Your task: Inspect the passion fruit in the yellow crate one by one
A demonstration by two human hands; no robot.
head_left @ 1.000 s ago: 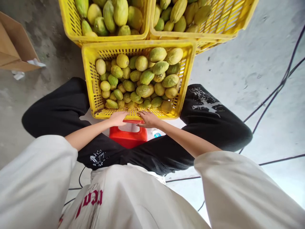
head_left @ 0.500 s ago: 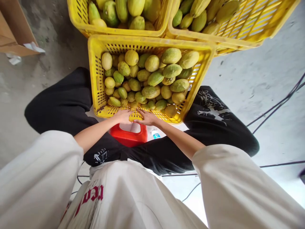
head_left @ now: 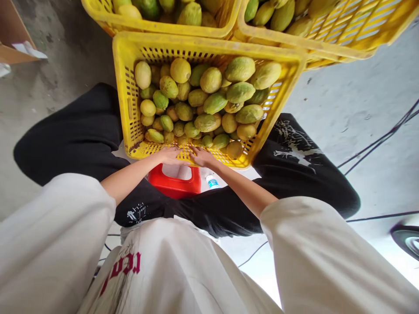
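Note:
A yellow slatted crate [head_left: 126,96] full of green-yellow oval fruit [head_left: 212,102] sits between my knees, tipped a little toward me. My left hand [head_left: 168,155] curls over the middle of its near rim. My right hand [head_left: 201,157] grips the same rim just to the right, its fingers reaching in beside the nearest fruit. The two hands almost touch. Below them is a red plastic stool [head_left: 175,183], between my black trouser legs.
Two more yellow crates of fruit [head_left: 157,27] [head_left: 327,39] stand behind the near one. A cardboard box [head_left: 9,39] is at far left. A small bottle [head_left: 212,182] lies by the stool. Black cables [head_left: 376,144] cross the concrete floor at right, near a dark round object [head_left: 407,240].
The crate has come closer and tipped toward me. Both hands stayed on its near rim and drew closer together.

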